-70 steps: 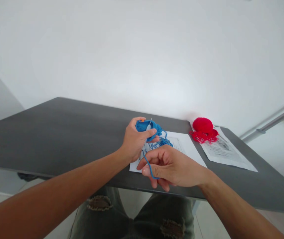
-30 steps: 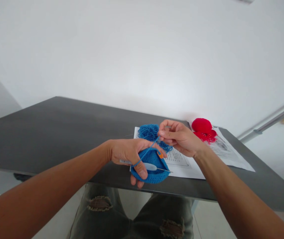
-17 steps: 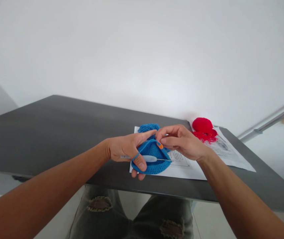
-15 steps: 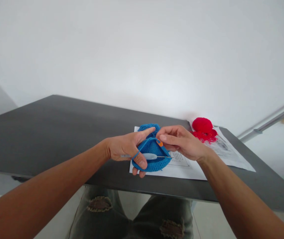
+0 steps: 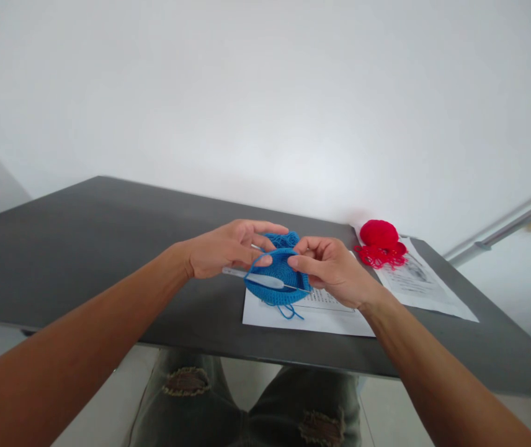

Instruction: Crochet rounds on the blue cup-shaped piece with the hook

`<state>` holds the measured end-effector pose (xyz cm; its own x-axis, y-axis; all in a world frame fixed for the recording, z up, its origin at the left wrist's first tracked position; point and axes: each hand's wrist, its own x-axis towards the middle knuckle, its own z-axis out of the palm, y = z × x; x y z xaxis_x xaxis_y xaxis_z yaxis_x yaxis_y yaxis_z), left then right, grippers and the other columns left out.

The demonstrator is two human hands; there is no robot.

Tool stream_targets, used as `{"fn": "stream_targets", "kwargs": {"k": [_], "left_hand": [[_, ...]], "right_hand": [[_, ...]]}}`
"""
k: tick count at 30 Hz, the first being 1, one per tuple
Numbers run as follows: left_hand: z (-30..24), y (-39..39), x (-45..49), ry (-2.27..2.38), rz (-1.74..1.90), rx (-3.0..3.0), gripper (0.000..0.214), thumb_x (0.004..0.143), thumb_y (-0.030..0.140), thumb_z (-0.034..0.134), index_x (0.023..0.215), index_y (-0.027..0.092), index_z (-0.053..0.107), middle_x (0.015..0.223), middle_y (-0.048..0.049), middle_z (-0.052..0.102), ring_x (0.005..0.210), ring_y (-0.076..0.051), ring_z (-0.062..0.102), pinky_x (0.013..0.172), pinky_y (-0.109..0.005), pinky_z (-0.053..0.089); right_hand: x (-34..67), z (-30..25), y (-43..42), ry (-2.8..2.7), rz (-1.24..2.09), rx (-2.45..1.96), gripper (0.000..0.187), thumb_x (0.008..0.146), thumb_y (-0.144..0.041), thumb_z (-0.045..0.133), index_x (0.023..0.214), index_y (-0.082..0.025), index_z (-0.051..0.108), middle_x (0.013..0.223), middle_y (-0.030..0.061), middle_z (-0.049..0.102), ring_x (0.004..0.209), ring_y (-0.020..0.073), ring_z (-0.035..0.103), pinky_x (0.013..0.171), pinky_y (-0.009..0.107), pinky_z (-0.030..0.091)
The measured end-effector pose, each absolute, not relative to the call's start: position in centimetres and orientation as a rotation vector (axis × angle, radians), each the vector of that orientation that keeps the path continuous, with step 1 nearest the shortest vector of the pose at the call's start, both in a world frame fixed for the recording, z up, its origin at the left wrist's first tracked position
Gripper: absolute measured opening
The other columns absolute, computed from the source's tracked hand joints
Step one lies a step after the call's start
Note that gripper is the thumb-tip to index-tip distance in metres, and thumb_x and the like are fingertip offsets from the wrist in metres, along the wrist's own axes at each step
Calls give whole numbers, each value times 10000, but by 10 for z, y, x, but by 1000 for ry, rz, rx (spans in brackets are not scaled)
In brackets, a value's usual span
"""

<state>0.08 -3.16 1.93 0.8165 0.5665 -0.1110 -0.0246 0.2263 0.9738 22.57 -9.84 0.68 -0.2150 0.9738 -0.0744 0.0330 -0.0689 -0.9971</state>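
A blue crocheted bowl-shaped piece [image 5: 277, 295] is held up over a printed sheet, its hollow facing me. My left hand [image 5: 235, 248] pinches its far left rim between thumb and fingers, other fingers stretched above. My right hand [image 5: 328, 267] grips the rim at the right, thumb in front. Across the opening lies a crochet hook [image 5: 270, 282] with a pale handle, its metal tip pointing right; neither hand grasps it. A loop of blue yarn arches at the left edge. Behind the piece sits blue yarn [image 5: 286, 238], partly covered. The orange marker is hidden from view.
The printed sheet [image 5: 265, 316] lies under the hands on the dark table [image 5: 107, 248]. To the right, a red yarn ball [image 5: 379, 234] and loose red strands rest on another paper [image 5: 433, 295]. A white wall rises behind the table.
My left hand has shifted up from the near left side to the far rim. My right fingers have moved from an orange marker onto the rim. The piece has tilted, and a yarn tail shows below.
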Motion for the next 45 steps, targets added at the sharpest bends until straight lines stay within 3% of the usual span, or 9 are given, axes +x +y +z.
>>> {"fn": "stream_targets", "kwargs": {"k": [4,10,13,16,20,25,34,38,45], "left_hand": [[25,-28,1,739,654,1428,560,705,159,843,1246,141,704,1004,-116,788,736,-171,720,654,-275,567],[36,-42,-2,1131,1164,1607,334,686,122,795,1012,161,732,1076,-84,749,990,-204,678,862,-292,520],[37,-68,-13,1378,1595,1758,104,765,213,765,851,189,713,850,-25,733,794,-164,651,705,-260,483],[23,-97,-12,1136,1171,1331,305,801,411,772,701,188,590,544,24,589,496,-99,472,475,-222,360],[-4,-117,13,969,907,926,535,678,458,893,1001,182,568,828,-47,700,707,-169,616,469,-224,453],[-12,-109,33,1017,1127,998,623,592,348,960,1024,207,533,862,-7,686,713,-171,649,530,-255,528],[-14,-98,25,1010,1170,1095,485,554,215,935,918,187,615,711,32,685,593,-138,603,496,-234,494],[-15,-97,23,1048,1159,1139,440,580,215,915,909,189,624,696,24,698,589,-146,609,470,-224,489],[-9,-97,14,1129,1078,1272,373,596,219,896,859,201,631,590,57,626,505,-134,566,406,-199,431]], "right_hand": [[223,1,-99,-1269,1420,-1125,462,635,-418,950,729,-183,564,525,-106,463,396,11,304,381,184,155],[216,-8,-101,-1182,1399,-1099,469,667,-458,931,768,-186,563,531,-103,486,396,13,296,387,193,164],[215,-13,-102,-1149,1352,-1093,469,689,-470,915,763,-192,543,529,-102,482,396,17,304,397,199,165],[212,-17,-103,-1128,1296,-1082,468,714,-491,893,779,-202,532,509,-106,467,397,25,298,406,206,161],[200,-22,-106,-1133,1238,-1065,474,715,-508,886,804,-211,527,504,-110,459,404,33,291,409,210,145],[185,-30,-111,-1225,1232,-1078,485,689,-549,887,799,-213,556,484,-101,461,404,53,328,412,215,184],[193,-26,-114,-1514,1190,-1168,417,849,-503,773,642,-187,598,503,-33,554,484,82,399,501,249,284],[197,-23,-114,-1605,1218,-1186,394,882,-542,717,718,-187,665,521,-32,558,491,91,423,511,250,320],[200,-19,-116,-1678,1243,-1273,446,818,-516,799,580,-174,639,496,-33,520,439,65,354,442,247,220]]}}
